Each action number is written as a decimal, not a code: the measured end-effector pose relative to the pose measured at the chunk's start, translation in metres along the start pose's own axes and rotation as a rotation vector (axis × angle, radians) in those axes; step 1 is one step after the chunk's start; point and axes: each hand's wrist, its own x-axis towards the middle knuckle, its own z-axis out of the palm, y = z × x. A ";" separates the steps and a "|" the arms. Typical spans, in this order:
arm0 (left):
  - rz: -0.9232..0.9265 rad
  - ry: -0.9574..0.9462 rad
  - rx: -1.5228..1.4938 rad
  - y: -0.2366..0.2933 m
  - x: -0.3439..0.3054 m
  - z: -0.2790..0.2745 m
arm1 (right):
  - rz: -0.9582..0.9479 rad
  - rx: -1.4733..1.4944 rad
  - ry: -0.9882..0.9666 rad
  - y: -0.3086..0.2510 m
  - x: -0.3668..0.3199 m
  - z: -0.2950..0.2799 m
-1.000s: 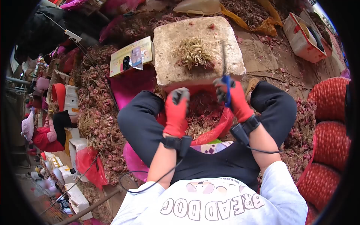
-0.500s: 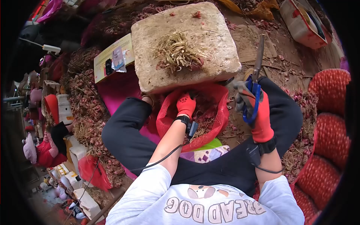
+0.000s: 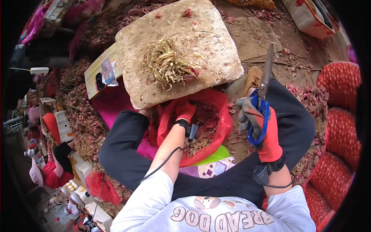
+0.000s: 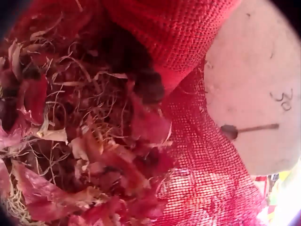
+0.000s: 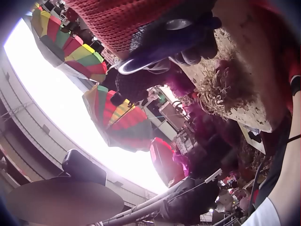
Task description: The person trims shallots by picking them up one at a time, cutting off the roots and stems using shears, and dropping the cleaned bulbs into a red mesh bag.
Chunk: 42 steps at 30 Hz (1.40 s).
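Against the preceding frames, the left hand [image 3: 186, 111] has gone from the near edge of the foam block [image 3: 210, 42] down into the red mesh bag [image 3: 224, 120], and the right hand [image 3: 271, 128] has drawn off past the block's near right corner; judged from this, the blue-handled scissors [image 3: 263, 88] are out of use while the left hand works in the bag; the left fingers are hidden, so whether they grip anything cannot be told; the right fingers are curled round the scissors' handles, blades apparently together, tip pointing forward; the bundle of dried stems [image 3: 168, 63] lies on the block, nearer its near edge than its far one; the bag's rim stands just beside that near edge; bare surface runs from bundle to right edge; beyond the near right corner, a brown shoe [image 3: 253, 79] and the right trouser leg [image 3: 295, 116] limit low movement.
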 end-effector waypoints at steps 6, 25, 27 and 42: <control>0.156 0.046 -0.447 -0.032 -0.021 -0.006 | -0.054 -0.128 -0.077 0.012 -0.005 -0.005; -0.058 0.345 -0.038 -0.093 -0.136 -0.184 | -0.124 -2.168 -0.390 0.129 0.036 -0.058; -0.087 0.396 0.094 -0.088 -0.137 -0.177 | -0.144 -2.170 -0.316 0.121 0.033 -0.063; 0.063 0.038 -0.088 -0.120 -0.097 -0.134 | -0.379 -1.906 -0.103 0.202 0.080 -0.056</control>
